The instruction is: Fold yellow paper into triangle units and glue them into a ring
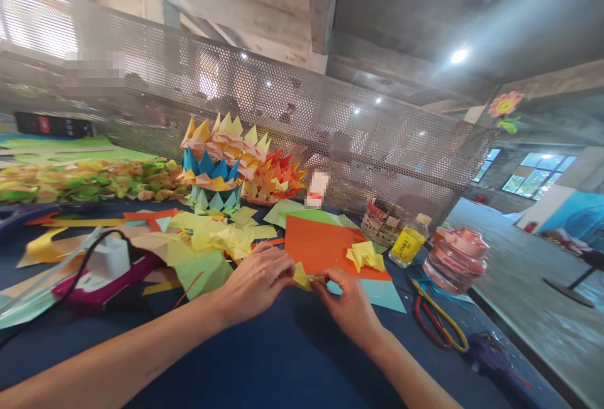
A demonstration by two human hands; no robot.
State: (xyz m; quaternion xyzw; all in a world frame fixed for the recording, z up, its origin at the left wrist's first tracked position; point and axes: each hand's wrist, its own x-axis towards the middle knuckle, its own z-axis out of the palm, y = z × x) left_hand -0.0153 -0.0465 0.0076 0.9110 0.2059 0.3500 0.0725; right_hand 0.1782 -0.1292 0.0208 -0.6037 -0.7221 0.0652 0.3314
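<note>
Between my two hands is a small folded yellow paper piece, pinched at its left end by my left hand and at its right end by my right hand. Just behind it, an orange sheet lies over a light blue sheet. A crumpled-looking yellow folded paper rests on the orange sheet. Loose yellow papers and a green sheet spread out behind my left hand. Some of my fingertips are hidden.
Folded paper crowns stand at the back. A magenta power strip with a cable sits at left. On the right are a basket, a yellow-labelled bottle, a pink bottle, scissors and a dark purple tool.
</note>
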